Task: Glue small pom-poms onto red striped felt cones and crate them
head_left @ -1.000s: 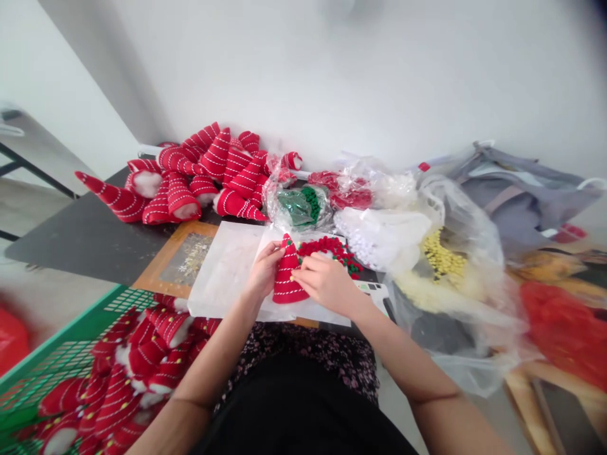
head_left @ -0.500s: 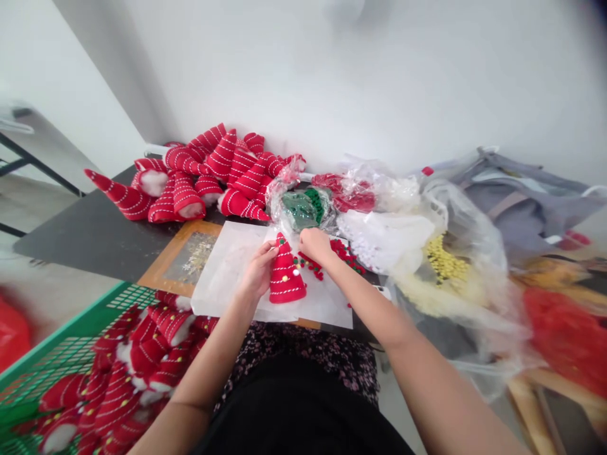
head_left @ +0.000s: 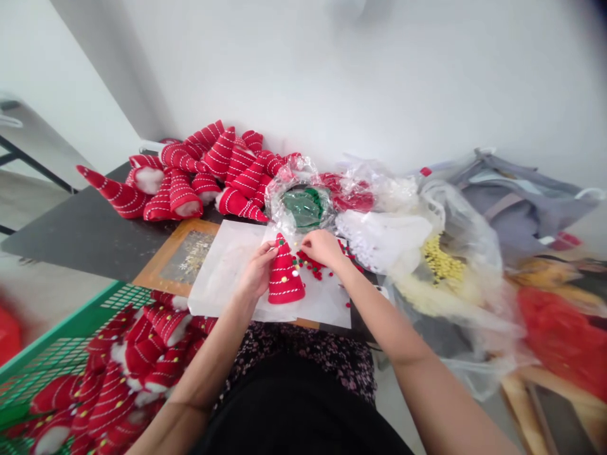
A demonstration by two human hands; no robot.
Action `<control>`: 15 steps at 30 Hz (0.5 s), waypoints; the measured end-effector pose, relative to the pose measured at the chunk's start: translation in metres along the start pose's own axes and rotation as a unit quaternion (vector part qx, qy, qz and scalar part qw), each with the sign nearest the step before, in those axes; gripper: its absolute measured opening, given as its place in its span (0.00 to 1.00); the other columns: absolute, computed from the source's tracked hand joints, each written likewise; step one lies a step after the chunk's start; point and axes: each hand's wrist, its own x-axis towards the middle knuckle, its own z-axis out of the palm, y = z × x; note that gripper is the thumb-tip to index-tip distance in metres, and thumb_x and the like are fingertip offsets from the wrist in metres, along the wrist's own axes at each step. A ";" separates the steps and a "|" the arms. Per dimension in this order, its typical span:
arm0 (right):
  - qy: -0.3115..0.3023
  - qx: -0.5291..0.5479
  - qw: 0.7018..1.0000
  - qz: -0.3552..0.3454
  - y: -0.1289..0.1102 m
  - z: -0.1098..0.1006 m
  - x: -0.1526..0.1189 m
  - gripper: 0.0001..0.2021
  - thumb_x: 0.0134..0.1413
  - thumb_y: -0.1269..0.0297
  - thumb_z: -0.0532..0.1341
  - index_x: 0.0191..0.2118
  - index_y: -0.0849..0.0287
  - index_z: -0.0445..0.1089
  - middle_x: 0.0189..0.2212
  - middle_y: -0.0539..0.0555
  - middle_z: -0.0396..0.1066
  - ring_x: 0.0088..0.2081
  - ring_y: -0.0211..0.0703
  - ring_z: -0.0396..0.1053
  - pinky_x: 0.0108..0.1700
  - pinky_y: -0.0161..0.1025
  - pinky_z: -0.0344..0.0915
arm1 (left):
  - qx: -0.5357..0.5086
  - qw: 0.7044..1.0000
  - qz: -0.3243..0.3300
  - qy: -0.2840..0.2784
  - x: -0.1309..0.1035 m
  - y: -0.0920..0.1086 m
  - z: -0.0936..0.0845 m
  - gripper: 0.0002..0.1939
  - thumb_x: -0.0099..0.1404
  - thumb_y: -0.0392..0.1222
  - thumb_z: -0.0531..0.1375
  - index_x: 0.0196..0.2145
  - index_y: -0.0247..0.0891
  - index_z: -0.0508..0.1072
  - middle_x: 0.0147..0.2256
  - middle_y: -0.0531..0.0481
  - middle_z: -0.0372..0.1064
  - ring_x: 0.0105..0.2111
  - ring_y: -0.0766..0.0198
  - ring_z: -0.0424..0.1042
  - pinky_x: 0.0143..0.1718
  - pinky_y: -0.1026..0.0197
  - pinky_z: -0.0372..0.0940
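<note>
White wall backed a dark grey worktable, with a green plastic basket of pompom-dotted cones below its near edge at left. A pile of red, white-striped cones covered the tabletop's back left, beside a clear bag of green pompoms. Over a white paper sheet, a single striped cone was held with its long axis running away from the body, wide base nearest, tip toward the wall. The left hand was the nearer one, touching the cone, its thumb and fingers pinched on the left edge close to the tip. The right hand was apart, just to the right of the tip, its bent fingers drawn together at loose red and green pompoms; whether they gripped one could not be told. Green, yellow and white dots marked the cone's face.
</note>
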 end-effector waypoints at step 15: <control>0.153 0.180 0.965 -0.114 -0.017 -0.020 -0.025 0.05 0.63 0.70 0.69 0.40 0.56 0.84 0.36 0.54 0.83 0.41 0.46 0.77 0.48 0.39 0.69 | 0.015 1.000 0.007 -0.006 -0.004 0.006 0.001 0.16 0.57 0.39 0.75 0.41 0.36 0.77 0.33 0.52 0.78 0.30 0.63 0.76 0.36 0.62 0.70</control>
